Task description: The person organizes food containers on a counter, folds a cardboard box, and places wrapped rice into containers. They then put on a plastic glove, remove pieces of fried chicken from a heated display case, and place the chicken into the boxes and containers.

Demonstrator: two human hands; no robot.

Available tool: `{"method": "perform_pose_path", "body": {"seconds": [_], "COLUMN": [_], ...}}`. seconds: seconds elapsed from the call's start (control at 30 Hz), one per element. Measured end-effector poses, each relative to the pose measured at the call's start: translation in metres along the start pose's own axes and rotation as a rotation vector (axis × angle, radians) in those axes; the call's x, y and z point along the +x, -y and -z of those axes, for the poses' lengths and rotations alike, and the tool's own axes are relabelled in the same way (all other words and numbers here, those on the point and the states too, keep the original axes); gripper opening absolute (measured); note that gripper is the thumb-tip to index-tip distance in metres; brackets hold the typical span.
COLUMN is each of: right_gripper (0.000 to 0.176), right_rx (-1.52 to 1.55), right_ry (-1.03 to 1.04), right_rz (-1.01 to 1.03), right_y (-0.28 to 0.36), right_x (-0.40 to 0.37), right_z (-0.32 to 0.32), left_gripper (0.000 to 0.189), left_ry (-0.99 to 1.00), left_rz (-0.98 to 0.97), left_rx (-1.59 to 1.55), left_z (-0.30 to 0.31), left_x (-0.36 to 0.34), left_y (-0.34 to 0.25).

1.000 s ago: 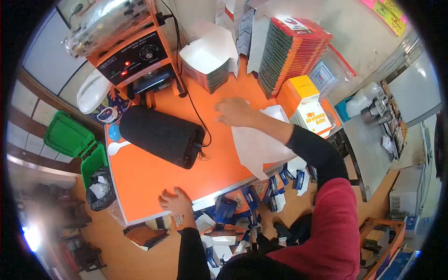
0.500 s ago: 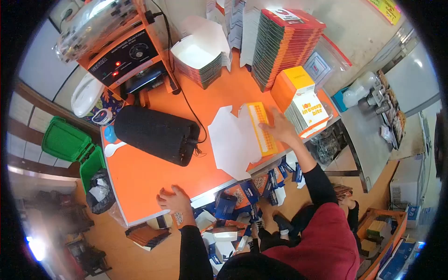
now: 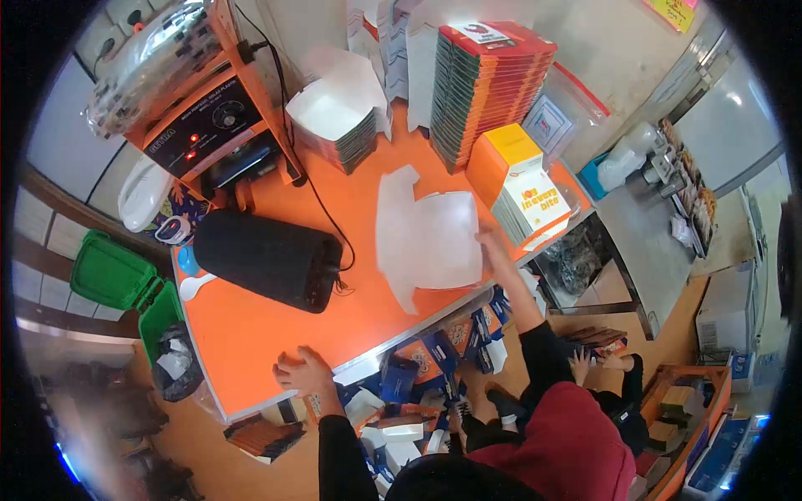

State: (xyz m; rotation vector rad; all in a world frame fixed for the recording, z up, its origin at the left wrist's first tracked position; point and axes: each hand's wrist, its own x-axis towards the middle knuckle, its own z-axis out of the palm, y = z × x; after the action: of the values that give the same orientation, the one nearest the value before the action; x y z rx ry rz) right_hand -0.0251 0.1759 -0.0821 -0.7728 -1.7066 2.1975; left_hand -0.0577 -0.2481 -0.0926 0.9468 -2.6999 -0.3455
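Head view: white carton point(image 3: 447, 238) lies mid-frame on orange worktop point(image 3: 242, 359). Right hand point(image 3: 499, 257): grip seemingly closed on carton's right edge. Left hand point(image 3: 306, 373), lower centre-left: loosely open. Light, even pressure probably best, avoiding dents.

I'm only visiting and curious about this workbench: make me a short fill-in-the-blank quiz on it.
1. The person's ____ hand touches the white carton.
2. The tabletop is coloured ____.
3. The open bin is ____.
4. The printed box reads "joy in every ____".

Missing words: right; orange; green; bite.
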Motion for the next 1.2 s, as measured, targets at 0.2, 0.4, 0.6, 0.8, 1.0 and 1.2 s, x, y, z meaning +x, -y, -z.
{"method": "perform_pose_path", "body": {"seconds": [0.2, 0.4, 0.6, 0.8, 1.0, 1.2], "right_gripper": [0.047, 0.042, 0.048, 0.094, 0.093, 0.091], "right_rx": [0.435, 0.062, -0.903, -1.419, -1.509, -1.441], "right_ry": [-0.025, 0.231, -0.296, -0.487, -0.485, -0.412], "right_rz": [-0.138, 0.063, 0.896, 0.302, 0.165, 0.086], "right_y": [0.003, -0.048, 0.075, 0.123, 0.104, 0.118], "right_x": [0.024, 0.105, 0.032, 0.012, -0.013, -0.005], "right_z": [-0.077, -0.142, -0.087, 0.055, 0.049, 0.077], "left_gripper": [0.061, 0.062, 0.065, 0.065, 0.061, 0.057], "left_ry": [0.006, 0.002, 0.004, -0.012, -0.013, -0.004], "left_rz": [-0.008, -0.020, -0.014, -0.025, -0.015, 0.021], "left_rx": [-0.020, 0.000, -0.026, -0.022, 0.040, 0.084], "left_z": [-0.001, -0.008, -0.003, -0.009, -0.009, -0.022], "left_x": [-0.002, 0.001, 0.000, 0.000, -0.001, 0.007], "left_y": [0.000, 0.004, 0.000, 0.005, 0.005, 0.011]}}
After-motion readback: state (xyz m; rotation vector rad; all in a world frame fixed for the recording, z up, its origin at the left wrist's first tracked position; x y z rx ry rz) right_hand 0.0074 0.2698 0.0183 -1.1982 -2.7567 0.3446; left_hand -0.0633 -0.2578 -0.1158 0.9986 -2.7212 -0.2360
